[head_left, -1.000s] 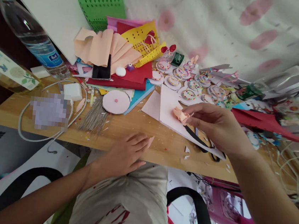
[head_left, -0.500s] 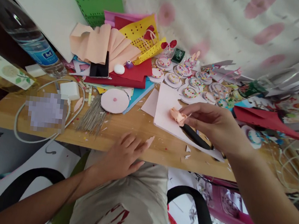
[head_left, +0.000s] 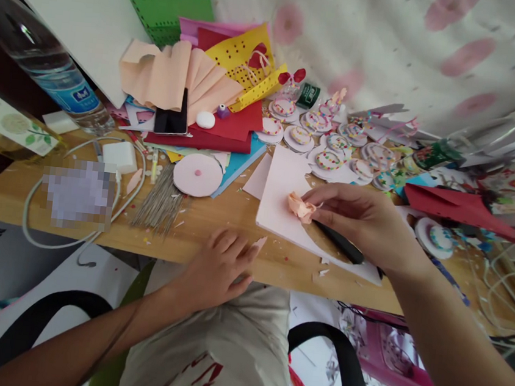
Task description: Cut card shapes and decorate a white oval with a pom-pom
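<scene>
Between the thumb and fingers of my right hand (head_left: 351,218) is a peach crepe paper flower (head_left: 301,207), pinched at its base. It hangs over a stack of pale pink paper sheets (head_left: 281,183). Under that hand, a black-handled tool (head_left: 339,243) lies across the sheets; its far end is hidden. My left hand (head_left: 220,266) rests at the table's front edge, fingers spread loosely on the wood and holding nothing I can see. Touching or just beside its fingertips is a small pink paper scrap (head_left: 259,242).
Left of the sheets lie a round pink disc (head_left: 197,174) and a bundle of thin wires (head_left: 160,198). Several small beaded paper hats (head_left: 328,158) stand at the back. A water bottle (head_left: 46,54), a phone (head_left: 171,116) and a white cable (head_left: 27,218) are at the left; red paper (head_left: 458,208) is at the right.
My right hand has shifted slightly left with the paper flower. The pink sheets and black-handled tool beneath have slid a little left too. My left hand stays in place.
</scene>
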`<act>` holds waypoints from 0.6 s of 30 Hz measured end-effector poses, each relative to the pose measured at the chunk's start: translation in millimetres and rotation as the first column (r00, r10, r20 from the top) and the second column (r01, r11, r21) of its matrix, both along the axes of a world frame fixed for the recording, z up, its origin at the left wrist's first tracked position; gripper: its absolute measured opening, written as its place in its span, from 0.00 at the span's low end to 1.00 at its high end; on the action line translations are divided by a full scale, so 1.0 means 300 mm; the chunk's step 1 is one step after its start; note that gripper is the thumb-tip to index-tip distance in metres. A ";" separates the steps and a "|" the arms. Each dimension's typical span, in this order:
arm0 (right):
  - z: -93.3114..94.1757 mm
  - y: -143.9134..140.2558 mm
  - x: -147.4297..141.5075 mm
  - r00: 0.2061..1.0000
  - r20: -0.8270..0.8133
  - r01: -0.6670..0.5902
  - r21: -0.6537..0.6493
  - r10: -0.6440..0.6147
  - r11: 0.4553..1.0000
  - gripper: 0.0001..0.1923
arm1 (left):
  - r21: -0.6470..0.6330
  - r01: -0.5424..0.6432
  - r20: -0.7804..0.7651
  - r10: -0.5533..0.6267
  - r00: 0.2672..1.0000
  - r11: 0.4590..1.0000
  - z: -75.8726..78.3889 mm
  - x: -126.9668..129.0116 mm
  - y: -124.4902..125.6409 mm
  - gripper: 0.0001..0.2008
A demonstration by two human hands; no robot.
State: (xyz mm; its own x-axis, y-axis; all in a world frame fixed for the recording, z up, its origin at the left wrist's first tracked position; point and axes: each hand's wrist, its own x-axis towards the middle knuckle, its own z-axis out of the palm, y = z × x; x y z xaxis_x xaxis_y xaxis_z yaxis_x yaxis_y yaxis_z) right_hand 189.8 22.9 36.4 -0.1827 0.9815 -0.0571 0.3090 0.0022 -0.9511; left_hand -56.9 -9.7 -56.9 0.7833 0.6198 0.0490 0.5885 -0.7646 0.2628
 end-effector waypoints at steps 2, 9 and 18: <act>0.001 0.001 0.001 1.000 -0.004 -0.001 -0.008 0.001 1.000 0.08 | -0.013 0.003 -0.001 -0.003 1.000 1.000 0.007 0.005 0.002 0.28; 0.005 0.005 0.004 0.999 -0.023 -0.023 -0.007 0.023 1.000 0.06 | -0.053 0.008 -0.003 -0.009 1.000 0.999 0.007 0.009 -0.002 0.28; -0.003 0.006 0.018 1.000 -0.021 -0.022 -0.016 0.021 1.000 0.06 | -0.026 -0.029 -0.013 0.029 1.000 0.999 -0.008 -0.006 -0.003 0.31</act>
State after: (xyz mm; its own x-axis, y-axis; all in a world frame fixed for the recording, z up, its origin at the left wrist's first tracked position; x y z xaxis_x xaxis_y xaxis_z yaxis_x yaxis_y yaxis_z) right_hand 195.0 24.6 35.3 -0.2050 0.9764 -0.0686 0.2896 -0.0064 -0.9571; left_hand -58.6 -10.7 -59.3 0.7656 0.6430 0.0224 0.6136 -0.7402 0.2749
